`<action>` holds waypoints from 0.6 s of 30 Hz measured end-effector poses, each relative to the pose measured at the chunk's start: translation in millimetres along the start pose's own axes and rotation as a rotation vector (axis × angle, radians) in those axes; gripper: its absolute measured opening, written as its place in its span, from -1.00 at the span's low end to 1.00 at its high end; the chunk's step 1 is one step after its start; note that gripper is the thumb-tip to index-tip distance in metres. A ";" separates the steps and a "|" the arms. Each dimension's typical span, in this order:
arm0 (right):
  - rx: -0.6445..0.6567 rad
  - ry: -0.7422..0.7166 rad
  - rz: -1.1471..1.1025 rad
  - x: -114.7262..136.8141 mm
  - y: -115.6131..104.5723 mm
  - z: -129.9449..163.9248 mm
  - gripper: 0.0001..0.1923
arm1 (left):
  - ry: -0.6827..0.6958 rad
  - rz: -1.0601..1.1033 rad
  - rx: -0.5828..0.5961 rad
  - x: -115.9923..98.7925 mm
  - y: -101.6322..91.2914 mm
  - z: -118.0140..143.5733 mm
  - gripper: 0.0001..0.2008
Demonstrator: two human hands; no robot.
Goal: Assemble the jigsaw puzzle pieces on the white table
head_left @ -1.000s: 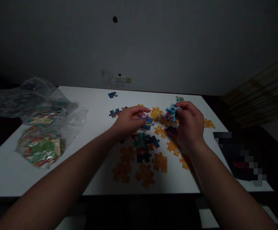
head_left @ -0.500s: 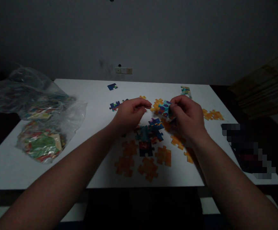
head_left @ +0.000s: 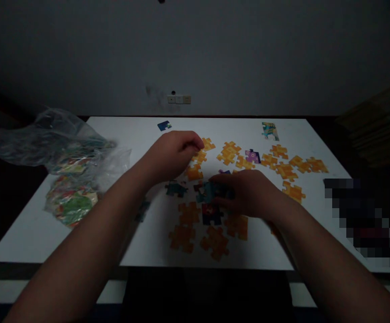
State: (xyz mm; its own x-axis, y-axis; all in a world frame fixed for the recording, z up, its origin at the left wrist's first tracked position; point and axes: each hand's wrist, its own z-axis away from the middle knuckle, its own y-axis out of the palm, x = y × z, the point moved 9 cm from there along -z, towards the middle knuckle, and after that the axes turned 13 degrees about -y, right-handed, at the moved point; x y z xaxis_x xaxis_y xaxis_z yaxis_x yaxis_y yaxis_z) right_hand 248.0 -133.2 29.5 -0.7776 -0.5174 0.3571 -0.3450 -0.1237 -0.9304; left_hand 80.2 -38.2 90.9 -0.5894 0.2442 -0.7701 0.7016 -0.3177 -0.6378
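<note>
My left hand [head_left: 175,152] hovers over the upper left of the puzzle pieces. Its fingers curl inward, with nothing visible in them. My right hand [head_left: 249,190] is low over the middle, its fingers closed on a teal puzzle piece [head_left: 224,191] that they partly cover. Under and beside those fingertips lies another teal piece [head_left: 201,194]. A dark blue and red piece [head_left: 211,215] sits just below them. Another teal piece [head_left: 176,189] lies to the left. Orange pieces [head_left: 188,212] lie around this group.
Clear plastic bags [head_left: 77,202] with colourful pieces lie on the left of the white table [head_left: 154,251]. More orange pieces [head_left: 285,171] and a purple piece [head_left: 252,156] are at the right. A blue piece [head_left: 164,125] and a pale teal piece [head_left: 270,130] lie far back. A blurred dark object [head_left: 363,220] is at the right edge.
My right hand has come down and to the left with the teal piece, onto the middle group. The fingers of my left hand have curled in. The view has shifted slightly.
</note>
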 end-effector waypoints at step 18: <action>-0.053 0.246 0.010 -52.8 -38.7 21.3 -0.73 | 0.112 -0.669 0.003 60.7 -30.0 18.2 -0.60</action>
State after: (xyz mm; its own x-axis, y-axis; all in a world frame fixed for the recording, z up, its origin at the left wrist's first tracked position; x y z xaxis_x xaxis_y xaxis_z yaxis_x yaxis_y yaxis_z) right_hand 313.6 -119.1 44.9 -0.8834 -0.2957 0.3636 -0.3591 -0.0715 -0.9305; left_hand 16.1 -30.5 63.5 -0.8510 0.4828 -0.2067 0.1993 -0.0673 -0.9776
